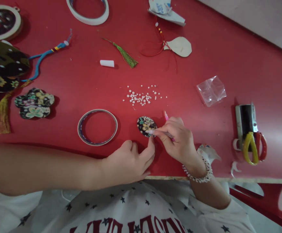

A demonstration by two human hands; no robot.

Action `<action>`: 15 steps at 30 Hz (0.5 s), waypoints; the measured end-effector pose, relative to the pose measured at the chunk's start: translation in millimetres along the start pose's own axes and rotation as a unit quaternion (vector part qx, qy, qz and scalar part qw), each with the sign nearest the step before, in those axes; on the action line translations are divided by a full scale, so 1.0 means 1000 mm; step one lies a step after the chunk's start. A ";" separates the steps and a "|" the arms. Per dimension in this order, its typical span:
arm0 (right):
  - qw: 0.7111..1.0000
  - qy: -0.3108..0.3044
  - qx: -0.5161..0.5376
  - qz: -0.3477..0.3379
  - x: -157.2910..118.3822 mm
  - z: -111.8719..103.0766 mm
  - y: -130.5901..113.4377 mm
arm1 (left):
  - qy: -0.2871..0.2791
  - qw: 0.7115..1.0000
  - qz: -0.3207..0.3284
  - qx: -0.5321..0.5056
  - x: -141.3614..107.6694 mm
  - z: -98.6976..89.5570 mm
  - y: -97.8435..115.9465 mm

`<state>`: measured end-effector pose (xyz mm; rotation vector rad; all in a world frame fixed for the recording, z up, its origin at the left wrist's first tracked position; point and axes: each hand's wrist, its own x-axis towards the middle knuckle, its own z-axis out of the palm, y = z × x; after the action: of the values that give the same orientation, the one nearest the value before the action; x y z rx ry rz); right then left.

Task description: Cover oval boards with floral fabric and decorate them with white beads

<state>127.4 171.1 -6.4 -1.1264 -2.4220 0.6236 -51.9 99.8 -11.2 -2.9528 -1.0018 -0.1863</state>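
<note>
Head view
Oval piece: this patterned oval piece (pixel 146 125) is on the red bench (pixel 65 103), close before the person, between the fingertips of both hands.
Weight and feel: I judge it light and rather stiff, with a cloth-like face; probably not very fragile, but easy to slide.
Where to hold: best by the outer edge, I think, so that the flowered face is not rubbed.
Right hand: the right hand (pixel 178 139) pinches a thin pen (pixel 151 131), whose pale tip is over the right part of the oval piece; whether it touches is not clear. A pink stick (pixel 166 117) shows beyond its fingers.
Left hand: the left hand (pixel 131 161) has partly curled fingers, one fingertip at the near edge of the oval piece. I cannot tell if it pinches this edge.
Beads: small white beads (pixel 133 93) are loose beyond the oval piece, in no container. They seem very light and apt to roll.
Tape ring: left of the oval piece, the tape ring (pixel 79 129) lies flat, with bench seen through it.
Plastic bag: right of the oval piece and farther away, the clear bag (pixel 211 91) is thin and crumpled; I see no contents.
Case: far right of the oval piece, scissors (pixel 245 149) lie against a dark case (pixel 240 119); its contents are unclear.
</note>
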 end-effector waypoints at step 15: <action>0.995 -0.003 -0.097 0.007 0.000 0.000 -0.011 | -0.001 1.000 0.005 0.005 0.000 0.000 0.000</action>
<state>120.7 164.3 -0.6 -1.2191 -2.5262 0.4023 -51.7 100.0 -11.1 -2.9481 -0.9848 -0.1783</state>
